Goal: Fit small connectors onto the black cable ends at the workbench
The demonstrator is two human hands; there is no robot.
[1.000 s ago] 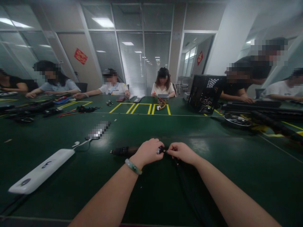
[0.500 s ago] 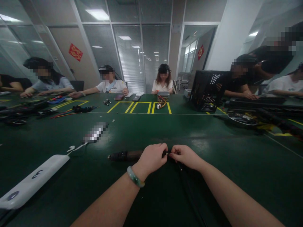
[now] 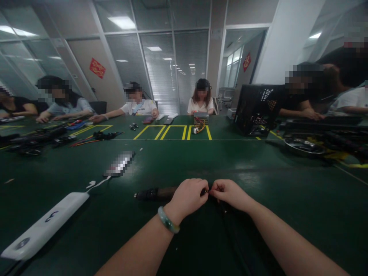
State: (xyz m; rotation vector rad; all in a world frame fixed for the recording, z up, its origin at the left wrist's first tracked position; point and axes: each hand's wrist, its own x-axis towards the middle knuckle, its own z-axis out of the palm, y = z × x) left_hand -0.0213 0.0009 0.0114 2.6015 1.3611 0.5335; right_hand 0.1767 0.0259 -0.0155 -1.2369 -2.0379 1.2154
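Note:
A dark electric screwdriver (image 3: 161,193) lies sideways across the green table, its metal tip pointing left. My left hand (image 3: 191,197), with a jade-coloured bangle at the wrist, is wrapped around its rear end. Touching close on the right, my right hand (image 3: 228,193) pinches a small part against that end. A tiny brassy glint shows between the fingertips; the fingers hide the rest, though it looks like the plug of a cable. A black cable (image 3: 230,226) runs from below my right hand toward the table's near edge.
On the left lie a white power strip (image 3: 48,226) and a phone-like device (image 3: 119,164) beside its cord. Dark cable bundles (image 3: 37,136) sit farther left. A black computer case (image 3: 253,109) and metal dish (image 3: 304,145) stand right. Co-workers sit around the table; one has a power supply (image 3: 201,117).
The camera view has shifted slightly, so the whole scene sits a little right and lower. My fingertips are closer together at the screwdriver's rear end.

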